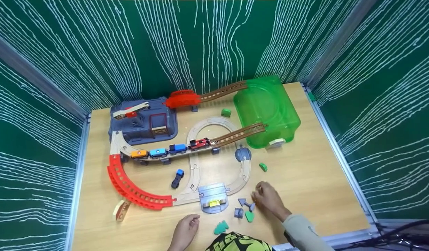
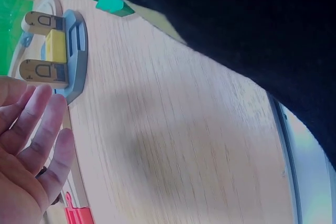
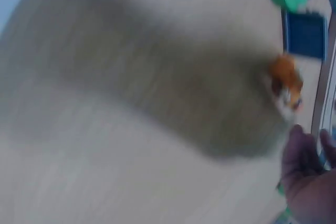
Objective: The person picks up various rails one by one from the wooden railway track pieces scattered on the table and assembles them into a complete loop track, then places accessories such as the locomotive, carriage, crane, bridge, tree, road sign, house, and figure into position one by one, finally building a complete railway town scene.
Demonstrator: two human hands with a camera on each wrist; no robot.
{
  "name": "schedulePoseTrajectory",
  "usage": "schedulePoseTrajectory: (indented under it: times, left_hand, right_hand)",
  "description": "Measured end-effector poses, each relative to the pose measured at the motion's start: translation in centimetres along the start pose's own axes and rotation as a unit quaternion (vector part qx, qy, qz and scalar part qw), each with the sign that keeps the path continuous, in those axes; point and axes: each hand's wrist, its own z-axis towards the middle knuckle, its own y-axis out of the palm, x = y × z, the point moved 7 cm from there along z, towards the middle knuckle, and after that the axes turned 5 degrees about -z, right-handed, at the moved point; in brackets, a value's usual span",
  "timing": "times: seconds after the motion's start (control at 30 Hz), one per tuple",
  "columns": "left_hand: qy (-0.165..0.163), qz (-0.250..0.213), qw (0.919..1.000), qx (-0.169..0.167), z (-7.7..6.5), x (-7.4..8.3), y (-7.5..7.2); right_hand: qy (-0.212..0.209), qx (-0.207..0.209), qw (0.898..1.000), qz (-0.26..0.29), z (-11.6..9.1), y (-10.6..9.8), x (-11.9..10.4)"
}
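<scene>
My left hand (image 1: 186, 228) hovers near the front of the table with loosely bent fingers; in the left wrist view it holds nothing. Beside it is a grey track platform (image 1: 212, 190) with a yellow piece (image 1: 215, 203) between two wooden-faced posts. My right hand (image 1: 268, 200) is low over the table, right of a grey arrow-like piece (image 1: 247, 204), a grey block (image 1: 239, 213) and a green leaf-shaped piece (image 1: 249, 216). The right wrist view is blurred; a small orange-and-white thing (image 3: 286, 80) lies just beyond loosely bent fingertips. No object shows in this hand.
A wooden train track fills the middle, with a red engine (image 1: 200, 143) and several cars on its raised part. Around it stand a green translucent tunnel box (image 1: 287, 122), a grey crane base (image 1: 141, 125) and a red curved track (image 1: 131, 190). A green tree (image 1: 221, 227) lies near the front.
</scene>
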Motion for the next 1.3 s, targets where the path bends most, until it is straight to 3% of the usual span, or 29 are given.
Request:
schedulePoseTrajectory:
  times: [0.1,0.33,0.5,0.63,0.77,0.9,1.13,1.3]
  left_hand:
    - [-0.005,-0.003,1.0000,-0.002,-0.1,-0.1,0.1]
    - [-0.005,0.005,1.0000,0.002,-0.1,-0.2,0.3]
    - [0.027,0.010,0.9995,0.014,-0.1,0.4,0.1]
    - [0.029,0.020,0.9993,0.009,0.4,1.4,-0.4]
    - [0.053,0.042,0.9977,0.008,1.2,3.8,-1.2]
    - [0.101,0.040,0.9941,0.003,2.1,7.4,-1.8]
    - [0.167,-0.058,0.9842,0.014,3.1,13.8,-2.0]
    - [0.180,-0.114,0.9755,0.056,3.4,16.2,-2.1]
  right_hand:
    - [0.022,-0.020,0.999,-0.018,-0.3,1.4,0.2]
    - [0.007,-0.008,0.998,-0.062,-0.6,2.0,0.2]
    - [0.014,0.006,0.999,-0.037,-0.4,0.7,-0.4]
    - [-0.028,0.047,0.998,0.029,0.2,-1.2,-3.0]
    - [-0.107,0.085,0.983,0.124,0.3,-3.2,-7.0]
    - [-0.168,0.095,0.964,0.182,-0.3,-4.5,-11.0]
    - [-0.263,0.085,0.936,0.216,-3.1,-6.0,-18.0]
    - [-0.337,0.106,0.916,0.192,-5.0,-7.1,-22.3]
